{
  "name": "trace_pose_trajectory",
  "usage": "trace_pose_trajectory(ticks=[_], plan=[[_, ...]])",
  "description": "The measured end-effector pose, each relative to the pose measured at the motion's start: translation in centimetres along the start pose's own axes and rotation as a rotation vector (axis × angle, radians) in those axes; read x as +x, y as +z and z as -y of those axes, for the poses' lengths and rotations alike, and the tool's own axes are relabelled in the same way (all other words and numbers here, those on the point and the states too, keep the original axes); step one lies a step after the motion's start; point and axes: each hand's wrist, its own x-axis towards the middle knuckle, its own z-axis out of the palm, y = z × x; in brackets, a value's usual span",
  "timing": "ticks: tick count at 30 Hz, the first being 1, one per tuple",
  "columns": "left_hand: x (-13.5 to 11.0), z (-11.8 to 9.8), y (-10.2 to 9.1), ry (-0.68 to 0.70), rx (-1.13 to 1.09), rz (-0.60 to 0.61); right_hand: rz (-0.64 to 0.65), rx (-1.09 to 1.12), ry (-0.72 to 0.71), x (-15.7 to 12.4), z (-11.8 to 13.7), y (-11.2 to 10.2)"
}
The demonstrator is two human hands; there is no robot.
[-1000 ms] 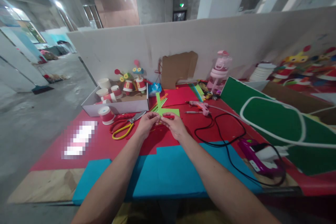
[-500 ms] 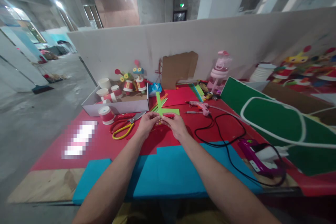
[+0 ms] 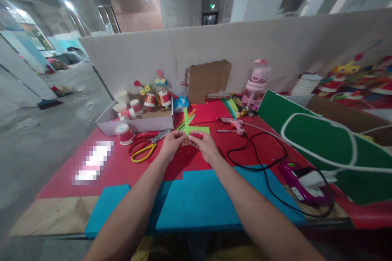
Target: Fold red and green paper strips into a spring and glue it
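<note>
My left hand (image 3: 175, 142) and my right hand (image 3: 202, 144) meet over the middle of the red tabletop, fingertips pinched together on the lower end of a light-green paper strip (image 3: 186, 119). The strip stands up from between the fingers; its lowest part is hidden by them. Behind the right fingers lies a light-green paper sheet (image 3: 200, 129). Several loose paper strips (image 3: 190, 120) lie just beyond the hands. Scissors with yellow handles (image 3: 144, 153) rest left of my left hand. A pink glue gun (image 3: 233, 124) lies to the right of my right hand.
A white box (image 3: 143, 124) holds paper cups and cup figures, with a red-and-white paper cup (image 3: 125, 133) before it. Blue sheets (image 3: 196, 204) cover the front edge. At right are a black cable, a purple power strip (image 3: 301, 183) and a green board (image 3: 315, 138). A white partition (image 3: 147, 53) stands behind.
The top of the green strip has tipped very slightly to the right. Both hands keep nearly the same place and pinch.
</note>
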Motion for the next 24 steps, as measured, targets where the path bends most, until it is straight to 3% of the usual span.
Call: trace_pose_trajectory(ticks=[17, 20, 22, 24], plan=[[0.4, 0.4, -0.4, 0.0, 0.032, 0.012, 0.019, -0.036, -0.032, -0.1, 0.2, 0.0], [-0.1, -1.1, 0.1, 0.04, 0.15, -0.056, -0.011, -0.023, -0.037, -0.2, 0.4, 0.1], [-1.4, -3.3, 0.6, 0.191, 0.239, -0.132, -0.044, -0.012, -0.038, -0.1, 0.5, 0.1], [-3.4, -6.1, 0.8, 0.325, 0.205, -0.06, -0.058, -0.034, -0.031, -0.1, 0.6, 0.0]])
